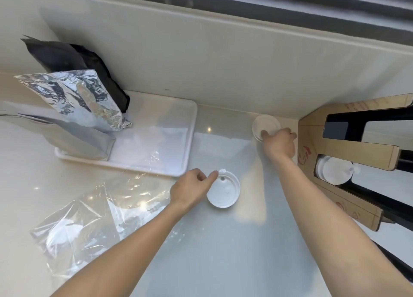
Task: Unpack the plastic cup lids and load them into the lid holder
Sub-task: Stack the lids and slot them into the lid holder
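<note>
The right hand [279, 143] grips a small stack of lids [266, 127] at its near edge, fingers curled around the rim. The stack is held close to the wall and just beside the holder [348, 149], probably so it can be carried straight to a slot. How many lids this stack contains cannot be told; at least two edges show.

The left hand [192, 189] rests beside a second lid stack [223, 190] on the tabletop [223, 252]. The fingers are loosely curled, and one fingertip touches the stack's rim near its sip plug. It grasps nothing. The touch probably steadies the stack. The stack's depth is not countable from above.

The holder is cardboard, with long open slots between three visible arms. One slot already carries a row of lids [334, 170], so loading is under way. The other visible slot shows no lids.

The wrapper [89, 225], clear film, lies flat and open on the tabletop left of the hands, apart from the lids. No lids can be seen in it, so unpacking appears complete.

Count: two hands, two loose lid stacks, one loaded row, one holder, one wrapper, one tray [169, 140]. The tray, against the wall, holds three pouches: one black [73, 57], one crinkled foil [78, 95], one matte silver [67, 138].
</note>
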